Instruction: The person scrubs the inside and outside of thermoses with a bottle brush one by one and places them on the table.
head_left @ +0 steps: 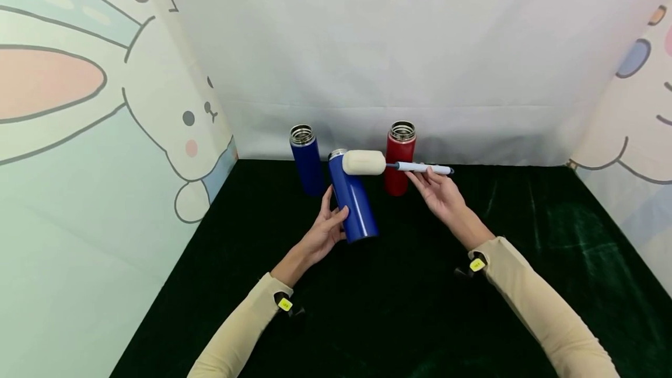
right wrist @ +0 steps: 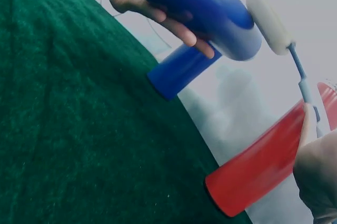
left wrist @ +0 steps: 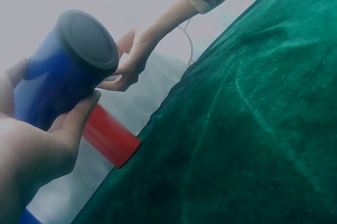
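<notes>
My left hand (head_left: pixel 321 233) grips a blue bottle (head_left: pixel 359 209) round its side, tilted with its open mouth up and to the left. In the left wrist view the bottle's dark base (left wrist: pixel 87 40) faces the camera. My right hand (head_left: pixel 442 196) pinches the pale handle of a bottle brush (head_left: pixel 364 163) between thumb and fingers. The brush lies level, its white sponge head overlapping the held bottle just below the mouth in the head view. From the right wrist view, the sponge (right wrist: pixel 269 23) appears beside the bottle's mouth end, outside it.
A second blue bottle (head_left: pixel 307 165) stands lidless at the back left. Behind the brush handle, a red bottle (head_left: pixel 400 150) stands with its metal mouth open. Dark green cloth (head_left: pixel 420 308) covers the table; a white curtain (head_left: pixel 367 45) hangs behind.
</notes>
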`<state>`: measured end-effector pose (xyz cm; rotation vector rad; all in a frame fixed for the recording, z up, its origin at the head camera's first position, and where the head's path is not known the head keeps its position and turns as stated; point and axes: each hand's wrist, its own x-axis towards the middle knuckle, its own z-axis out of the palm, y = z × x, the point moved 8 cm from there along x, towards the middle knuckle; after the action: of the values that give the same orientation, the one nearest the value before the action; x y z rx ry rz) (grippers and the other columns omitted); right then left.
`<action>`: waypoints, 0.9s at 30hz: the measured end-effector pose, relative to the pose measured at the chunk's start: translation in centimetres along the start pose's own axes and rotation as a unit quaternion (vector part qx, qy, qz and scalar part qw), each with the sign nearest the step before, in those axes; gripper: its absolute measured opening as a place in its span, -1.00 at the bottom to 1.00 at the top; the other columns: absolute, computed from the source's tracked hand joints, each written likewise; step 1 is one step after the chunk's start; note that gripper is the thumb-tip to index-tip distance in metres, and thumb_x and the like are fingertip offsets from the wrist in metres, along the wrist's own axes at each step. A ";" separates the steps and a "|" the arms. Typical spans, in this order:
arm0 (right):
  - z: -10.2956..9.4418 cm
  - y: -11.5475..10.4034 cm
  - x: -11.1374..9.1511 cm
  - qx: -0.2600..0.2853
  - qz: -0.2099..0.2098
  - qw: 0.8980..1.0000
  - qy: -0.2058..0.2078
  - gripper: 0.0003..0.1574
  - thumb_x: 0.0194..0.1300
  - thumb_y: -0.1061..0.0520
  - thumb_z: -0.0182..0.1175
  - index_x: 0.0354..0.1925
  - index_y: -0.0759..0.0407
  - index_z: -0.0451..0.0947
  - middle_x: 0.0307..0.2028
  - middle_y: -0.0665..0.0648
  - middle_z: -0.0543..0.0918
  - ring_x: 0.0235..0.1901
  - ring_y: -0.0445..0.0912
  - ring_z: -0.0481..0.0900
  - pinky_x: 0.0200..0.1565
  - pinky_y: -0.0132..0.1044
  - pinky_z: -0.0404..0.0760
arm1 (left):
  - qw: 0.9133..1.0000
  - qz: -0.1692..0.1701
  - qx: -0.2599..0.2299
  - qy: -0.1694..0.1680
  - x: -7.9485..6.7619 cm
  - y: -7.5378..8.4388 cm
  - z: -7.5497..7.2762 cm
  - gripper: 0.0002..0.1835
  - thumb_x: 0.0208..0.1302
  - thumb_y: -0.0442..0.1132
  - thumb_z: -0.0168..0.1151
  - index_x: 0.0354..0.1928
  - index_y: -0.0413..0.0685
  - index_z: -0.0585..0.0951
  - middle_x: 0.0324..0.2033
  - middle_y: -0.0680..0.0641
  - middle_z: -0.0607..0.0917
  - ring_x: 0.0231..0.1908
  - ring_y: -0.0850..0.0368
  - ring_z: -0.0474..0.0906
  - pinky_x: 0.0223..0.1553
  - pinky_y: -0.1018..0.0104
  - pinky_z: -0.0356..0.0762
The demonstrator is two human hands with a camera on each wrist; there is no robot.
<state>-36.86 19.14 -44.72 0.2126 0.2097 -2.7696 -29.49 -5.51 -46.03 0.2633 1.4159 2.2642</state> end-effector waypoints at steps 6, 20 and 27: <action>-0.2 -0.4 0.0 0.030 -0.011 0.999 0.030 -0.80 0.53 0.34 -0.02 0.04 0.13 0.32 0.24 0.16 0.49 0.52 -0.19 0.21 0.54 -0.18 0.17 | 1.000 0.011 -0.012 -0.014 -0.1 0.0 0.1 -0.04 0.56 -0.14 0.07 0.58 0.57 -0.40 0.55 -0.23 0.12 0.32 -0.12 0.45 0.13 0.09 0.59; -0.7 -0.9 -3.2 -0.074 0.016 0.997 -0.006 -0.92 0.56 0.29 -0.03 -0.17 0.16 0.33 0.13 0.21 0.58 0.49 -0.11 0.28 0.50 -0.13 0.28 | 0.998 0.023 -0.045 0.031 0.2 0.9 -0.6 -0.04 0.52 -0.21 0.06 0.57 0.54 -0.38 0.56 -0.17 0.06 0.29 -0.10 0.45 0.10 0.07 0.58; -1.2 -1.9 -5.1 -0.137 0.009 0.990 -0.039 -0.84 0.59 0.28 -0.09 -0.23 0.18 0.36 0.05 0.16 0.59 0.21 0.00 0.57 0.28 -0.06 0.58 | 0.996 0.033 -0.053 0.058 0.3 1.3 -1.2 -0.03 0.49 -0.25 0.09 0.57 0.51 -0.34 0.54 -0.18 0.11 0.15 0.02 0.58 0.03 0.10 0.62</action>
<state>-32.70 22.76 -44.75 0.0353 0.5586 -2.6879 -30.56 -6.81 -45.40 0.1499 1.3561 2.4343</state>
